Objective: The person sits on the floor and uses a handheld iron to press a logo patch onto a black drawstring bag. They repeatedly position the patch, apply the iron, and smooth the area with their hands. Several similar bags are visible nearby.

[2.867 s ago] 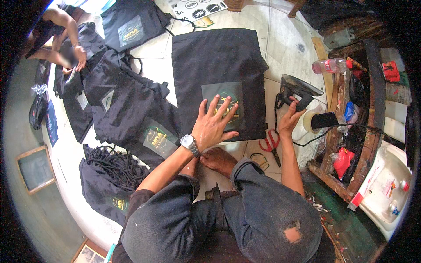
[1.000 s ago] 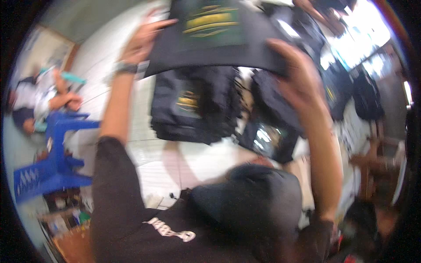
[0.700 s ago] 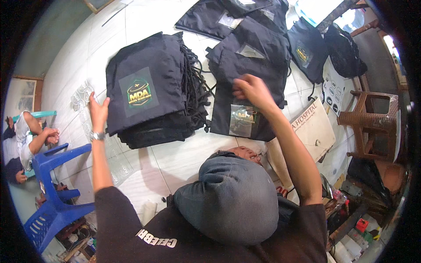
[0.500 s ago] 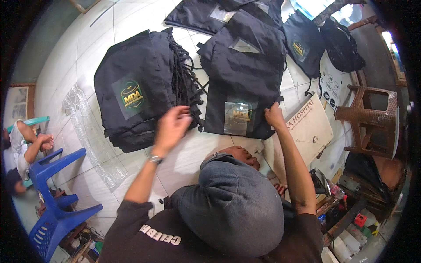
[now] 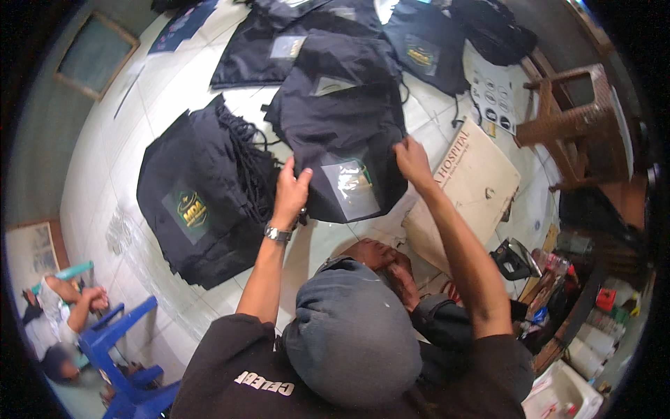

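A black drawstring bag (image 5: 342, 126) lies in front of me, with a clear plastic film (image 5: 347, 199) over the gold-and-green emblem near its lower edge. At the bag's left side, my left hand (image 5: 290, 194) is closed on the fabric edge, thumb toward the middle. My right hand (image 5: 413, 160) pinches the opposite edge, a little higher. The lower part of the bag looks slightly lifted between both hands. Left of it sits a thick pile of black drawstring bags (image 5: 209, 237), the top one bearing the same emblem, its cords bunched along the right side.
Farther off are more black bags (image 5: 244, 59) and a bag with an emblem (image 5: 422, 49). On the right are a cream printed sheet (image 5: 474, 188), a brown stool (image 5: 569, 126) and an iron (image 5: 515, 258). A blue chair (image 5: 118, 349) and a seated person (image 5: 66, 314) are at the left.
My left hand has gone from above the pile to the bag's left edge and taken hold there. My right hand keeps its grip. The whole view has shifted.
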### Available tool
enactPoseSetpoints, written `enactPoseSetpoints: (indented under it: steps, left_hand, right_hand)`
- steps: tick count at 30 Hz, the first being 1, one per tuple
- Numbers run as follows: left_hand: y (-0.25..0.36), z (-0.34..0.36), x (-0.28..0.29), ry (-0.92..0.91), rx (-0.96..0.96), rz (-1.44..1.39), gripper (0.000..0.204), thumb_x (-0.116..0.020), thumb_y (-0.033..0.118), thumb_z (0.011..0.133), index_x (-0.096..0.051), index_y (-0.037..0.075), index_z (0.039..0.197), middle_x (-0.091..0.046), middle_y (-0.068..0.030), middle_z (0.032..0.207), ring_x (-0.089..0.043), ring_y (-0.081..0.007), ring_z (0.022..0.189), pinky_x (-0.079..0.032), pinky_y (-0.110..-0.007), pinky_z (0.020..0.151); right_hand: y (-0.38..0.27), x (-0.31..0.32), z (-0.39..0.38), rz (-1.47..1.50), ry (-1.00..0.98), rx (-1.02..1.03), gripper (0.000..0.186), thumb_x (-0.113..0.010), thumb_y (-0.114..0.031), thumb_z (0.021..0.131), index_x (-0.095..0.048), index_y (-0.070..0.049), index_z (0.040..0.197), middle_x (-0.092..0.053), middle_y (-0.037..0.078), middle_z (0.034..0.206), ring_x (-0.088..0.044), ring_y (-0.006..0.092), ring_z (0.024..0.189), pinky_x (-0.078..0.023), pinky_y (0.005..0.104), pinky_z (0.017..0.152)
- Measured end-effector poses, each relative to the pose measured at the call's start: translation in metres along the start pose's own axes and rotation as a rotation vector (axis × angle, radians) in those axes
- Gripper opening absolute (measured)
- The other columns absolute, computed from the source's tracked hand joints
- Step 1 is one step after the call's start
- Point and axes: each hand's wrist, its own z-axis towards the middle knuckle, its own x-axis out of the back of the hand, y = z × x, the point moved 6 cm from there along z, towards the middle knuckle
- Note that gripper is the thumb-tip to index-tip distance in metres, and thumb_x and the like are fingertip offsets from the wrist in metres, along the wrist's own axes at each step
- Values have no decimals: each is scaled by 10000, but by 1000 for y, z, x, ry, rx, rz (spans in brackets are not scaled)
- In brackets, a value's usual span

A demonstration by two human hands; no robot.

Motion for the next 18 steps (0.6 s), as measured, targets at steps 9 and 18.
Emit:
enactPoseSetpoints:
  steps: [9,18]
  left_hand:
    - [189,12,-78,-111,-520,-263,597,-513,67,1050,-291,-48,1592,-448,-187,1572,-451,-228,1413,-302,-332,1194]
    - [154,-19,-219,-646,-289,-468,743,-543,44,1030,-148,56,1660,-228,-177,1698,-288,-229,1536,-254,-350,1229]
  right_hand:
    - [-68,242,17,60,434,306,379,-494,-327,1056,-456,0,1245,-651,381,1008,-599,595,1027,-451,614,884]
    - [114,305,-160,150,699,-157,433,-515,-371,1059,-487,7,1267,-659,355,1096,-621,549,1074,-478,546,906]
